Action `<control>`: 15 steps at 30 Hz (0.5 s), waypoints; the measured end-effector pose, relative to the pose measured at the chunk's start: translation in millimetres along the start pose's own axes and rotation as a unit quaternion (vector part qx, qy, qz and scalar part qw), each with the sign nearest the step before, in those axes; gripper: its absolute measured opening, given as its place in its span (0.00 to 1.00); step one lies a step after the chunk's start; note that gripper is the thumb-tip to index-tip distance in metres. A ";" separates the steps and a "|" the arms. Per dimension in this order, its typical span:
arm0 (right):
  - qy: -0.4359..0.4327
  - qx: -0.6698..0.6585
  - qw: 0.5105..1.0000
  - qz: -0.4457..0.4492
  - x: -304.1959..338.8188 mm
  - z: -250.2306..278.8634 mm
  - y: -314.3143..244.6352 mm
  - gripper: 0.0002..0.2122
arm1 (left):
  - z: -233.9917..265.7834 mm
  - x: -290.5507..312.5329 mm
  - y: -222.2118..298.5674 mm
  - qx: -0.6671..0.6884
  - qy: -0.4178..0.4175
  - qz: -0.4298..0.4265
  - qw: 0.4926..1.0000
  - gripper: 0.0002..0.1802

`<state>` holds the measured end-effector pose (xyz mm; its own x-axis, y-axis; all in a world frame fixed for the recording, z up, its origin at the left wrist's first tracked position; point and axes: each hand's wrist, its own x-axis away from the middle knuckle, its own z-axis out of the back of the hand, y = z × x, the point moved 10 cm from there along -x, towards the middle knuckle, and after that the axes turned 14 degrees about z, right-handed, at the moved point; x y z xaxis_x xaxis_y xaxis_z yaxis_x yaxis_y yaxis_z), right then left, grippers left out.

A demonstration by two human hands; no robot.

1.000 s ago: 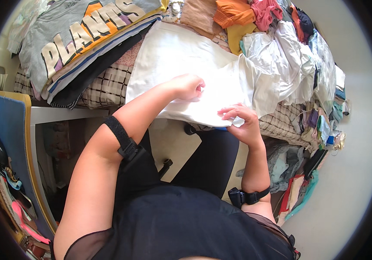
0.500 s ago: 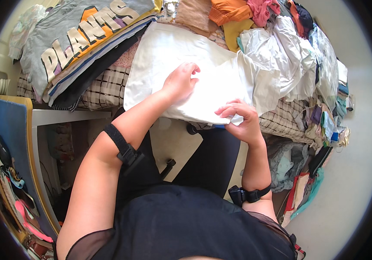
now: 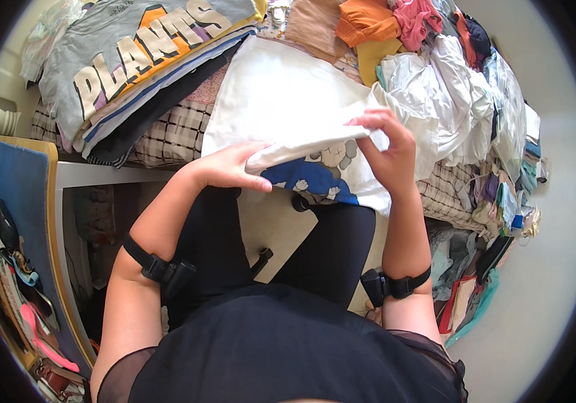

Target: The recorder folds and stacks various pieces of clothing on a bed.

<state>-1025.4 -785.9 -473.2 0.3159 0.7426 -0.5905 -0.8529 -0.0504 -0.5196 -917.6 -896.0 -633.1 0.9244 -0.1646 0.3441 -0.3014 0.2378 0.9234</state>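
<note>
A white T-shirt [image 3: 281, 101] lies spread on the checked bed cover [image 3: 174, 134], its near hem folded up so a blue and grey cartoon print shows. My left hand [image 3: 227, 168] grips the near left edge of the shirt. My right hand [image 3: 385, 144] pinches the lifted hem higher up, over the printed part. Both wrists wear black straps with small devices.
A stack of folded shirts [image 3: 133, 60] with a grey lettered one on top lies at the left. A heap of loose clothes [image 3: 449, 74] in orange, pink and white fills the right of the bed. More clothes [image 3: 483, 269] lie on the floor. A wooden shelf [image 3: 13, 221] stands at my left.
Both hands pulled back from the flat shirt to its near edge and lifted the hem, turning it over so the blue print came into sight.
</note>
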 end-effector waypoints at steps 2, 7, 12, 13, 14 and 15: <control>0.001 0.006 1.000 0.022 -22.0 -6.8 -1.9 0.07 | 6.4 4.6 0.5 -0.049 0.016 -0.006 0.999 0.35; -0.004 0.051 0.995 0.082 -70.3 -41.2 10.2 0.06 | 17.3 -6.0 -49.5 0.112 -0.025 0.158 0.981 0.21; 0.069 0.150 0.979 0.122 -100.6 -93.1 45.2 0.09 | 40.9 0.7 -89.1 0.328 0.063 0.248 0.909 0.21; 0.031 0.194 0.977 0.080 -96.2 -111.1 58.9 0.15 | 42.9 -0.1 -93.7 0.362 0.067 0.234 0.900 0.20; -0.001 0.221 0.974 0.049 -88.5 -130.4 68.5 0.22 | 45.3 -0.8 -100.6 0.397 0.071 0.222 0.888 0.19; -0.005 0.223 0.974 0.033 -78.8 -142.5 71.7 0.24 | 51.3 0.3 -104.0 0.374 0.091 0.214 0.898 0.19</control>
<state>-1052.2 -943.2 -552.0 0.2522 0.7542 -0.6063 -0.9677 0.1953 -0.1597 -898.0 -969.9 -720.3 0.6885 -0.0366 0.7243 -0.6480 -0.4794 0.5918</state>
